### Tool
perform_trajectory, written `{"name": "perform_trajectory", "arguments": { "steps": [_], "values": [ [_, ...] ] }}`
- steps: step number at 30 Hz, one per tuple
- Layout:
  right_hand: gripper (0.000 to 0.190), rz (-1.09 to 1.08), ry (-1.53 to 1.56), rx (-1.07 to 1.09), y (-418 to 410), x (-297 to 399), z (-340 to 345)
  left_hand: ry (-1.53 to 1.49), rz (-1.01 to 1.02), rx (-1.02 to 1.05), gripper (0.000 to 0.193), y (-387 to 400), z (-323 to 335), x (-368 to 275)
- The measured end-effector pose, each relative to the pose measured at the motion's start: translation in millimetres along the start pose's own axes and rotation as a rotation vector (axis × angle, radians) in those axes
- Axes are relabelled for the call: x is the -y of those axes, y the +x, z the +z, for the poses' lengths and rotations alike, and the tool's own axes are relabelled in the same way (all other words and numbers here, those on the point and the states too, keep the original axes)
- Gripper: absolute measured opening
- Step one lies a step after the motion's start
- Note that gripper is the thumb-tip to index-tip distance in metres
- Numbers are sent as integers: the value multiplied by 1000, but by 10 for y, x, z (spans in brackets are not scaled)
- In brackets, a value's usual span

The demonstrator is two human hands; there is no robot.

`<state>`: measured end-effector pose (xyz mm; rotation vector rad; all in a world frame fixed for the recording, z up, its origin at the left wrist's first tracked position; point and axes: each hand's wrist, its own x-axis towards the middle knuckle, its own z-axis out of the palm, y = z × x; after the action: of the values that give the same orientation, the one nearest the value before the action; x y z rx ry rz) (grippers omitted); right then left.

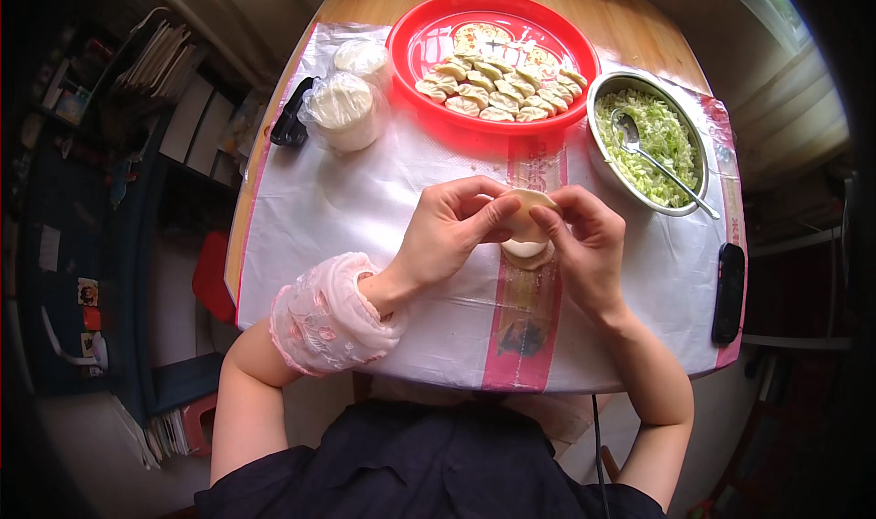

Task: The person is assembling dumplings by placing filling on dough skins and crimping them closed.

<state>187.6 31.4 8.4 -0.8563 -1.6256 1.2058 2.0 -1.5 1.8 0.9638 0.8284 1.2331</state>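
Observation:
A thin round dough wrapper (528, 211) is pinched between both hands above the table. My left hand (445, 230) grips its left edge with thumb and fingers, and my right hand (590, 240) grips the right edge. Just below the wrapper, partly hidden by it, more round wrappers (527, 255) lie on the plastic sheet. Beyond the hands, pleated dumplings (506, 95) sit in rows on a red tray (428, 43). Right of the tray stands an oval metal bowl (605, 167) of chopped green cabbage (662, 123), a metal spoon (664, 169) resting in it.
Plastic-wrapped stacks of white discs, one nearer (342, 115) and one farther (361, 62), stand left beside a black plastic object (293, 119). A black oblong device (729, 293) lies at the right edge. A cable (597, 437) hangs below the table. A pink oversleeve (335, 317) covers my left forearm.

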Motion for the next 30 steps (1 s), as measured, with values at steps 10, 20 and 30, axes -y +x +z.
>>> {"name": "perform_trajectory", "arguments": {
  "steps": [10, 20, 30],
  "values": [
    [12, 56, 8, 8, 1, 11, 1, 67, -42, -13, 23, -15, 27, -46],
    [13, 74, 54, 11, 3, 69, -23, 85, -66, -47, 29, -6, 39, -50],
    [10, 160, 163, 3, 9, 71, 5, 36, -60, -35, 31, -5, 45, -51]
  ]
}}
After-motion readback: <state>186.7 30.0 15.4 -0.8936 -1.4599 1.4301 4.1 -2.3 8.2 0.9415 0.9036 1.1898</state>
